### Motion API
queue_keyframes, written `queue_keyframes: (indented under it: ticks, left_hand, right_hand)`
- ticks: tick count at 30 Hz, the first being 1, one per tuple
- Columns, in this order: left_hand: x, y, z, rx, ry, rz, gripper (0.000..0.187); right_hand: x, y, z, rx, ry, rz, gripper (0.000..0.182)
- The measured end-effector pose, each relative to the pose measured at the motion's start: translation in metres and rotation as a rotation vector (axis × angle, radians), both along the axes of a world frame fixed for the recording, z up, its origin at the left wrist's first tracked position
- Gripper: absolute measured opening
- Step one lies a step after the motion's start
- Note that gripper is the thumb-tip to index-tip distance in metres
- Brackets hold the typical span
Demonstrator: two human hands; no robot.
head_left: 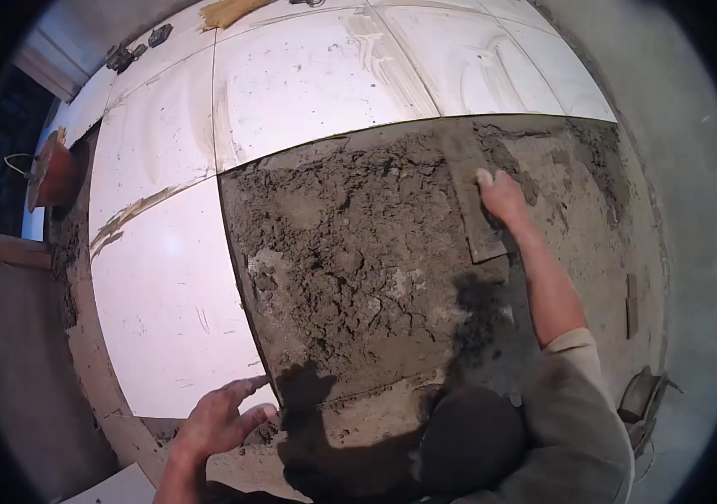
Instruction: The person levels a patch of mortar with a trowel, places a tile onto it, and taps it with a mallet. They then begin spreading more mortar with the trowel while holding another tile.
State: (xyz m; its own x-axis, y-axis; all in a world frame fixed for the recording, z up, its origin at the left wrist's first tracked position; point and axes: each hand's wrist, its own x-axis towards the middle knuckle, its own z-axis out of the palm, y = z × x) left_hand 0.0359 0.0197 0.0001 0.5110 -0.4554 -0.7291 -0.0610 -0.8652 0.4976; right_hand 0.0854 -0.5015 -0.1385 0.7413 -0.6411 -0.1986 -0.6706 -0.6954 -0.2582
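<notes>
Two hands — right hand [501,197] gripping one trowel [469,193] on mortar [350,260], left hand [217,418] open, empty.

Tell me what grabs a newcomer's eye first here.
The rough grey mortar bed fills the middle, edged left and above by laid white tiles. The right hand presses a flat float on the mortar; the left hand rests at a tile's near corner.

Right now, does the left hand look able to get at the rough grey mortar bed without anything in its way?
Probably yes. The left hand rests at the corner of the white floor tile, right beside the rough grey mortar bed, with nothing between them.
</notes>
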Motion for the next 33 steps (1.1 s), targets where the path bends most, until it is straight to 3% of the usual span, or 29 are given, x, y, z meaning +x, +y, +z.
queue_keyframes:
  ticks: [2, 4, 5, 6, 9, 12, 13, 15, 16, 18, 20, 22, 24, 26, 27, 29, 33]
  left_hand:
    - [-0.002, 0.015, -0.005, -0.012, -0.002, 0.011, 0.06]
    - [0.0, 0.021, -0.005, -0.02, 0.005, 0.012, 0.06]
    - [0.002, 0.022, -0.001, 0.004, -0.003, 0.025, 0.06]
    - [0.004, 0.024, 0.001, 0.029, -0.014, 0.039, 0.06]
    - [0.009, 0.036, -0.002, -0.085, -0.02, 0.051, 0.06]
    - [0.016, 0.039, 0.002, -0.077, 0.029, 0.036, 0.059]
    - [0.019, 0.04, 0.003, -0.079, 0.029, 0.043, 0.059]
    - [0.019, 0.044, 0.006, -0.152, 0.033, 0.063, 0.058]
    - [0.018, 0.048, 0.006, -0.15, 0.039, 0.066, 0.058]
    - [0.017, 0.052, 0.003, -0.129, 0.039, 0.06, 0.057]
    - [0.016, 0.053, 0.005, -0.128, 0.056, 0.07, 0.057]
    - [0.018, 0.055, 0.012, -0.106, 0.046, 0.06, 0.056]
    - [0.011, 0.06, 0.01, -0.032, -0.209, -0.077, 0.056]
    - [0.007, 0.054, 0.023, 0.034, -0.385, -0.163, 0.056]
    - [0.006, 0.045, 0.032, 0.028, -0.41, -0.122, 0.055]
    - [0.0, 0.023, 0.047, -0.074, -0.399, 0.031, 0.055]
    - [-0.008, -0.011, 0.042, -0.329, -0.361, 0.128, 0.054]
  right_hand:
    - [0.003, -0.001, 0.001, 0.025, -0.052, -0.037, 0.06]
    - [0.01, 0.021, 0.021, 0.426, 0.022, -0.159, 0.058]
    - [0.013, 0.009, -0.014, 0.257, -0.059, -0.027, 0.055]
    - [0.016, 0.018, -0.01, 0.253, -0.055, -0.024, 0.055]
    - [0.018, 0.066, 0.024, 0.468, -0.019, -0.06, 0.051]
    - [0.023, 0.105, 0.008, 0.571, -0.055, -0.062, 0.049]
    - [0.027, 0.117, -0.004, 0.569, -0.053, -0.056, 0.049]
    - [0.027, 0.143, -0.028, 0.283, -0.131, 0.129, 0.049]
    - [0.026, 0.159, -0.023, 0.285, -0.124, 0.13, 0.049]
    - [0.032, 0.183, -0.003, 0.532, -0.076, -0.072, 0.052]
    - [0.034, 0.196, -0.001, 0.466, -0.083, -0.034, 0.056]
    - [0.036, 0.211, 0.007, 0.578, -0.078, -0.096, 0.057]
    - [0.041, 0.217, 0.001, 0.538, -0.117, -0.082, 0.055]
    - [0.042, 0.226, 0.016, 0.584, 0.031, -0.025, 0.053]
    - [0.045, 0.233, 0.009, 0.59, 0.01, -0.021, 0.053]
    - [0.046, 0.248, -0.018, 0.317, 0.065, 0.106, 0.055]
    - [0.046, 0.24, 0.01, 0.323, 0.104, 0.172, 0.054]
